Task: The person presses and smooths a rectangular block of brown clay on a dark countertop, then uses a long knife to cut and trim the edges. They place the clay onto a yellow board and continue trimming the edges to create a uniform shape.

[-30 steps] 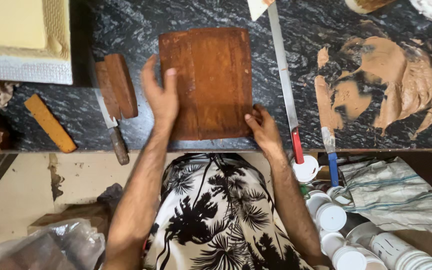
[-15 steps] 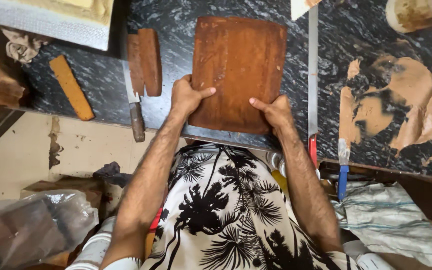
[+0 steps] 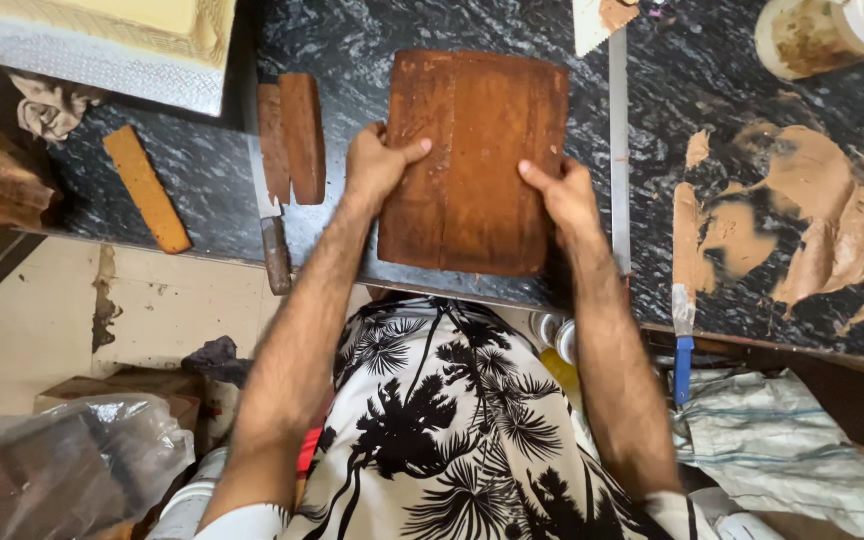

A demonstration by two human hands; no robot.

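While both hands grip it, the brown slab (image 3: pixel 472 165) lies flat on the dark stone bench (image 3: pixel 352 60), close to the near edge. The left hand (image 3: pixel 380 165) clasps its left side with the thumb on top, and the right hand (image 3: pixel 564 195) clasps its right side the same way. Judging by this, the slab is being set in place or squared up; it looks whole and uncut, so any trimming seems yet to be done. Just right of the right hand a long metal straightedge (image 3: pixel 619 150) runs along the slab. Left of the left hand lie two thick brown slices (image 3: pixel 292 135) against a knife (image 3: pixel 270 225), and farther left a narrow orange strip (image 3: pixel 147 190). Well to the right, brown paste (image 3: pixel 812 210) is smeared over the bench, with a blue-handled scraper (image 3: pixel 683 340) at the bench edge.
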